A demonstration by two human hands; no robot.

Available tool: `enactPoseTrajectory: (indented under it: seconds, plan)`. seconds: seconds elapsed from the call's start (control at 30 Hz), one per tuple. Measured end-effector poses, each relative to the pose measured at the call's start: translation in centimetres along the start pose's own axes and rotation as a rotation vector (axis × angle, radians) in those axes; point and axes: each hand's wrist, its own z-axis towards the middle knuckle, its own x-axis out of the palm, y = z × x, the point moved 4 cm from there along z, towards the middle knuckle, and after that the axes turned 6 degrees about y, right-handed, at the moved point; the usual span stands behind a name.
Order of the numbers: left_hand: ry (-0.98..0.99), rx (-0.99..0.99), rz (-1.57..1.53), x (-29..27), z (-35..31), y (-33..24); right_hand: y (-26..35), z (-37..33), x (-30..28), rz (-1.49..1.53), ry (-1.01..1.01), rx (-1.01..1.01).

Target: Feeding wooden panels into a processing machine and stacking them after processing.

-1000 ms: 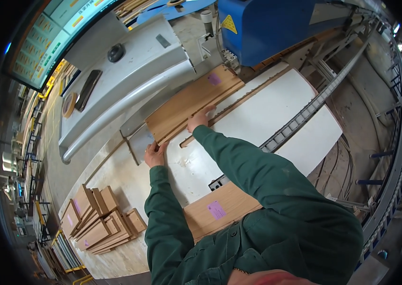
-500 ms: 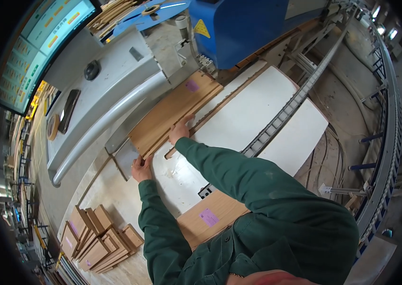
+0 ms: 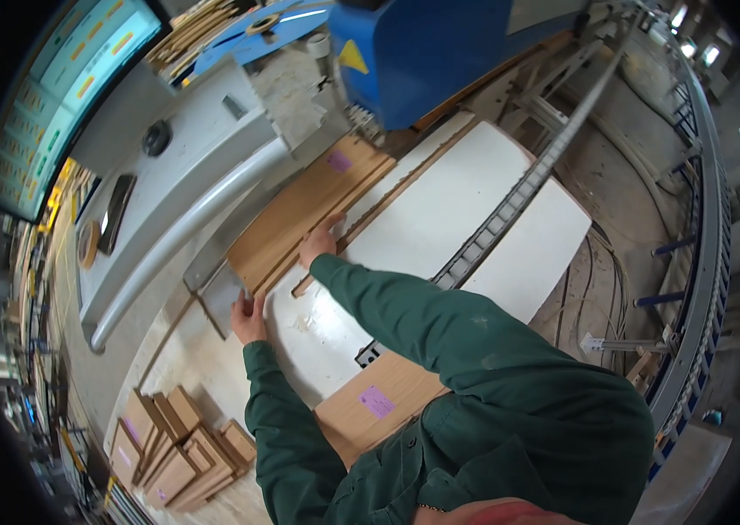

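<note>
A long wood-grain panel with a pink label lies across the white worktable, its far long side toward the grey machine rail. My right hand is at the panel's near long edge, fingers stretched out and touching it; whether the thumb goes beneath is hidden. By the panel's near-left corner is my left hand, its thumb and index finger apart with nothing visible between them. Close to my body rests a second wood-grain panel, also pink-labelled and partly covered by my right arm.
Several small wooden boards are piled at lower left. A slotted track crosses the table. Beyond stand a blue machine housing and a grey ledge holding a phone and a tape roll. A screen is at upper left.
The whole view has shifted slightly. My left hand has drawn back a little from the panel's corner, its finger and thumb spreading. My right hand stays at the panel's edge.
</note>
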Motion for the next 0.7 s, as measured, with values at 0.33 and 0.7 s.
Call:
enactPoseTrajectory:
  seconds: [0.33, 0.7]
  plan:
    - [0.594, 0.479, 0.115, -1.6, -15.3, -13.8, -2.2, 10.5, -1.7, -1.161, 0.083, -0.243]
    - [0.857, 0.289, 0.529, -2.3, -22.8, -12.5, 2.4, -1.7, -1.4, -0.003, 0.080, 0.080]
